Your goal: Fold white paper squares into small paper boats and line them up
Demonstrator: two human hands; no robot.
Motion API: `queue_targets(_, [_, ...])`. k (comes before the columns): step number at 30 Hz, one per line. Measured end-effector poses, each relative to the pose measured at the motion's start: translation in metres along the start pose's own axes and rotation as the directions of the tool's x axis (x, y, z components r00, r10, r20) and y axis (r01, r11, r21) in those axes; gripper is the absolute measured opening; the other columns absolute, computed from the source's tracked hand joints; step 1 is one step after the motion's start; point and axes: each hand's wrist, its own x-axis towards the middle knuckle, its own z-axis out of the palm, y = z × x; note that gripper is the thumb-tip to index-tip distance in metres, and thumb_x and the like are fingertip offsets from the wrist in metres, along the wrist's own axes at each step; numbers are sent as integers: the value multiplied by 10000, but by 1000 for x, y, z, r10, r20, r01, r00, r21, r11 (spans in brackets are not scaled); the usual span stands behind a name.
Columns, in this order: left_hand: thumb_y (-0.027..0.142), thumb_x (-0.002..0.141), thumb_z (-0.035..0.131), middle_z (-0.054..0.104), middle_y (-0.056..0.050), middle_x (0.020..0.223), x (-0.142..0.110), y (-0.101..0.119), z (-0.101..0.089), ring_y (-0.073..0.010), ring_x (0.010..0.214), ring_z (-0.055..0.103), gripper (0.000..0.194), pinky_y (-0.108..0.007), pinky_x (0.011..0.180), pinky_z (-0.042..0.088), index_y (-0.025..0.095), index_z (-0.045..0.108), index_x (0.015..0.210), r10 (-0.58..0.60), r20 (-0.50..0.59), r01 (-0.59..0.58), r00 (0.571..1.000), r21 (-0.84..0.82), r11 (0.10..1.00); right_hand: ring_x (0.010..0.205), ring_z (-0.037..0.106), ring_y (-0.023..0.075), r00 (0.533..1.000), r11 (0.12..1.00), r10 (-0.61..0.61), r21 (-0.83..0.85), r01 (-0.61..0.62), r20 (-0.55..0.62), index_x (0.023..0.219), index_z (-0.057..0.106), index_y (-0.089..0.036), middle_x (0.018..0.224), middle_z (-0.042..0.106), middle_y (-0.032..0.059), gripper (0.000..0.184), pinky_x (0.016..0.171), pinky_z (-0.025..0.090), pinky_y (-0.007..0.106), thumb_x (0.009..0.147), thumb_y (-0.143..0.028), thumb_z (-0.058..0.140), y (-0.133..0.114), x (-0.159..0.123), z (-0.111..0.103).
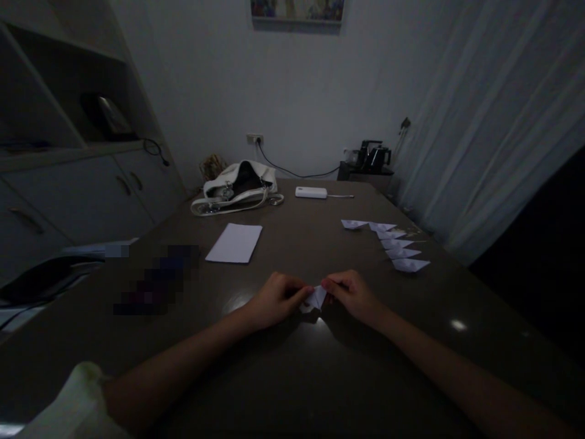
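A small piece of folded white paper (317,297) is pinched between my two hands, low over the middle of the table. My left hand (280,299) grips its left side with thumb and fingertips. On the right side, my right hand (351,294) holds it in the same kind of pinch. The paper shows creased, pointed faces; part of it is covered by my fingers. Several folded paper boats (410,265) stand in a curved row on the table to the right. A stack of white paper sheets (234,243) lies flat to the left, beyond my left hand.
A white handbag (242,183) sits at the table's far left, near a white power bank (311,192) with a short cable. Blurred-out dark items (155,283) lie on the left. A coffee maker (372,157) stands past the far edge of the brown table (292,378).
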Motion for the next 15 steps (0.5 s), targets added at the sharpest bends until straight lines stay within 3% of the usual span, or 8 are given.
queue_targets(3, [373, 930, 387, 520, 20, 531, 0, -3, 0, -80, 476, 448, 419, -178, 469, 292, 116, 596, 672, 18, 47, -19, 999, 11, 1000, 511, 524, 120, 1000, 1000, 4, 26, -4, 9, 585, 607, -147, 537, 585, 24, 479, 514, 384, 231, 844, -532, 486, 3, 1, -1])
queue_targets(7, [374, 935, 382, 537, 9, 536, 0, -7, -2, -82, 489, 474, 446, -173, 491, 319, 110, 610, 657, 42, 14, -42, 999, 8, 999, 491, 507, 114, 998, 997, 54, 63, -52, -23, 602, 625, -145, 533, 581, 23, 479, 485, 367, 224, 846, -532, 483, 4, 2, -3])
queue_targets(15, [421, 936, 355, 513, 17, 503, 2, -10, -5, -81, 468, 471, 498, -169, 473, 324, 107, 635, 669, -3, 62, 5, 998, -43, 999, 479, 493, 116, 991, 997, -35, -76, 25, -132, 546, 608, -150, 489, 547, 16, 484, 489, 354, 233, 845, -513, 489, 0, 2, -8])
